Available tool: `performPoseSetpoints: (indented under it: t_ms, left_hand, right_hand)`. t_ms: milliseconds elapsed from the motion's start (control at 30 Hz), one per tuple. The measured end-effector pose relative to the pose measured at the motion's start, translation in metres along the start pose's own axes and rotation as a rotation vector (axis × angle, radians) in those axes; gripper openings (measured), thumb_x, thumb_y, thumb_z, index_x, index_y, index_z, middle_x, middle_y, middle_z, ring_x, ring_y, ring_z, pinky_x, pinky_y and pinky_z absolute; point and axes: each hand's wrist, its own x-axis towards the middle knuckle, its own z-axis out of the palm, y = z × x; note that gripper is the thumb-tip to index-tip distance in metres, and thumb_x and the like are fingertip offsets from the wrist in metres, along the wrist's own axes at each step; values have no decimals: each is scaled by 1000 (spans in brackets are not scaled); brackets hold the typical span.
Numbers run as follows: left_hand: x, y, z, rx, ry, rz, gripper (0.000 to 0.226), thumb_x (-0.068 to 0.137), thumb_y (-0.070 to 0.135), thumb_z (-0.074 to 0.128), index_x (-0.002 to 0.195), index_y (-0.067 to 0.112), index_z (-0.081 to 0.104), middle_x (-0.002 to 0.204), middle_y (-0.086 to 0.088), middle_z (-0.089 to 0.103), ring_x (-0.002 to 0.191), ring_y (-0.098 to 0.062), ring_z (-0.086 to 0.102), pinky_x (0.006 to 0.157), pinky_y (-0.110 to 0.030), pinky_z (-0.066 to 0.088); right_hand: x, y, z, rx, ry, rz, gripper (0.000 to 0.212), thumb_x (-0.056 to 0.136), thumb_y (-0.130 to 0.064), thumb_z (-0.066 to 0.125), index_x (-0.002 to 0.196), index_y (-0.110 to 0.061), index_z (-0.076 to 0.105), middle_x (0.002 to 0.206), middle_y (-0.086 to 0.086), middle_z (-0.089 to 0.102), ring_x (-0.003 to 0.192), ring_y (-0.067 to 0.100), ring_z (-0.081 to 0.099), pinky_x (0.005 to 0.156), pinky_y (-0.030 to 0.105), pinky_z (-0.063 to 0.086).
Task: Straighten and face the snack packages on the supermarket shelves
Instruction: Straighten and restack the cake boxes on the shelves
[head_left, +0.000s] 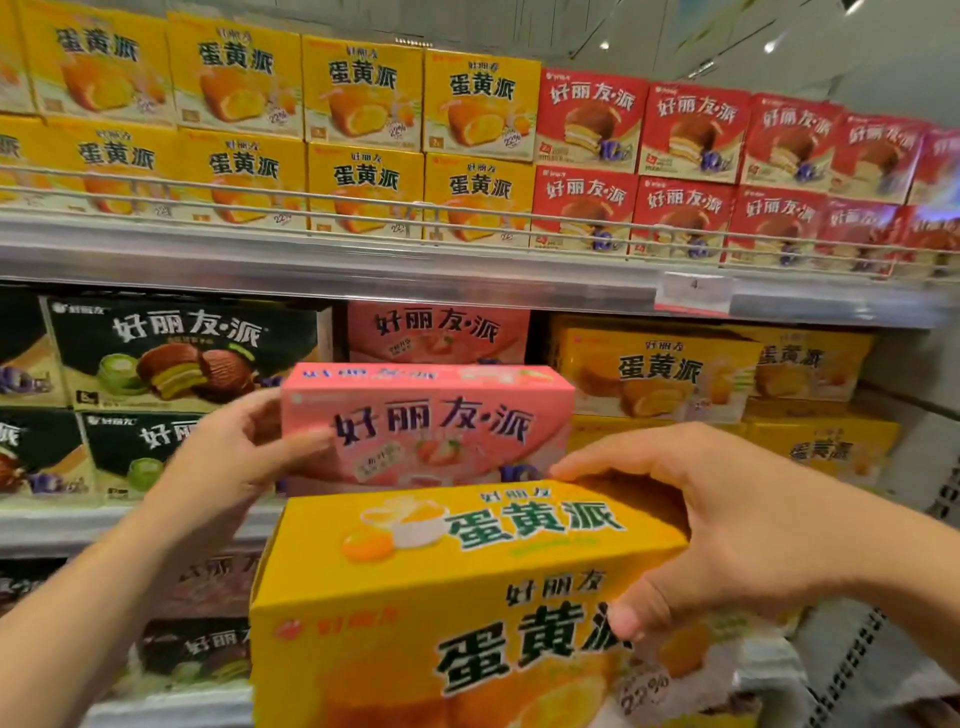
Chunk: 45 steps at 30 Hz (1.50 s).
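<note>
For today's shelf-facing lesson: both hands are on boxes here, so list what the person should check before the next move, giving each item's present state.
1. Right hand grips the yellow box: ok, thumb on the front, fingers over the top.
2. Left hand grips the pink box: ok, held at its left end.
3. Pink box front faces out: ok.
4. Pink box level: not ok, slightly tilted.
5. Space in the pink row behind: cannot tell.
6. Yellow stacks at right squared: not ok, uneven.
</note>
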Motion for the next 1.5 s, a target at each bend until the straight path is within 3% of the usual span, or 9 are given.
performPoseSetpoints:
  t_ms: [233,400,600,733,867,1000,1100,1233,1500]
  left_hand:
    - [24,31,0,-47,54,22,34,64,38,74,98,32,73,94,9,76,80,0,70,67,-28,45]
    - [39,29,8,-48,49,-34,49,59,44,81,105,30,72,102,4,75,93,-9,72,72,-30,48]
    - [51,28,24,22,62,6,44,64,44,80,105,33,71,101,7,75,92,-9,72,71,-29,51]
    - [55,26,39,210,122,74,53,66,48,78,115,36,63,98,17,73,89,-3,69,69,-20,54]
    - [57,21,50,545,241,149,83,80,36,77,148,24,31,125,8,55,111,-15,56,93,-40,49]
    - [51,22,64,941,307,509,63,85,22,68,140,2,43,139,-24,44,133,-40,38,111,-54,32]
    - [48,20,80,1268,264,730,62,83,30,70,135,4,51,141,-23,47,133,-42,39,108,-57,25]
    - [58,18,92,1410,155,633,101,62,45,87,144,6,42,145,-22,42,136,-42,34,109,-63,12]
    - [75,-6,82,1465,145,686,95,63,32,88,142,3,44,145,-29,38,136,-46,29,114,-57,14]
  right_hand:
    - [-11,16,-6,-20,-3,-7,74,56,-50,89,122,-45,55,110,-27,64,94,-3,65,78,15,51]
    - [-12,26,-12,-20,5,10,79,55,-50,90,125,-45,53,112,-32,61,98,-7,62,81,9,47]
    - [-10,35,-13,92,-44,27,71,60,-35,92,120,-42,56,107,-23,67,91,2,68,76,18,54]
    - [-6,38,-15,35,-49,51,73,58,-42,91,121,-46,55,110,-27,64,94,-2,65,74,12,50]
    - [-3,40,-15,-32,-43,65,78,55,-52,89,124,-47,53,112,-32,60,98,-6,62,78,14,48]
    - [0,41,-15,-34,-55,72,76,56,-51,89,123,-48,53,114,-31,60,99,-4,62,79,17,50]
    - [0,41,-16,-39,-54,77,76,56,-51,89,123,-48,53,113,-32,59,99,-6,62,76,13,48]
    - [3,40,-17,-11,-31,74,71,57,-45,90,119,-46,55,108,-32,62,94,-6,63,74,9,47]
    - [4,42,-16,54,-9,83,69,59,-38,91,118,-44,56,109,-26,65,94,-2,66,76,12,49]
